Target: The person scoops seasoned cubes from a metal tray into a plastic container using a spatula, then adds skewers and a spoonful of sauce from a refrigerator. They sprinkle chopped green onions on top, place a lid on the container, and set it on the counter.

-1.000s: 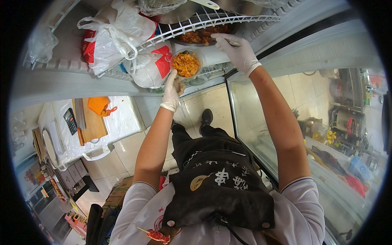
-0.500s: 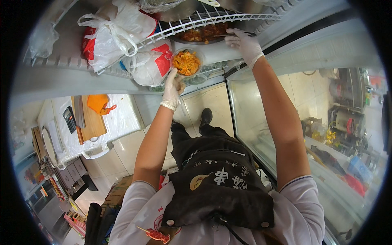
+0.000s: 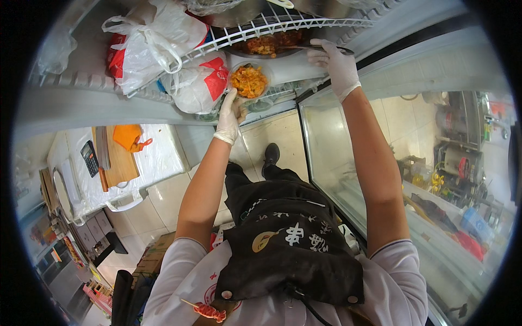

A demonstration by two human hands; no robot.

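Note:
My left hand, in a thin white glove, closes on a round clear tub filled with orange-yellow shredded food. My right hand, gloved as well, grips a long thin metal utensil. The far tip of that utensil is among red-orange food in a dark, wide bowl, so its shape cannot be seen. The bowl sits in the fridge below a white wire shelf, which covers part of it. The tub is held in front of the bowl, to its left.
White-and-red plastic bags, one a tied bag and one a lower bag, fill the fridge's left side. The glass door stands open at right. A table at left bears a calculator, a knife and an orange cloth.
My right hand has shifted slightly right and down with the utensil. Food in the bowl appears heaped nearer the utensil's tip. The left hand and tub have barely moved.

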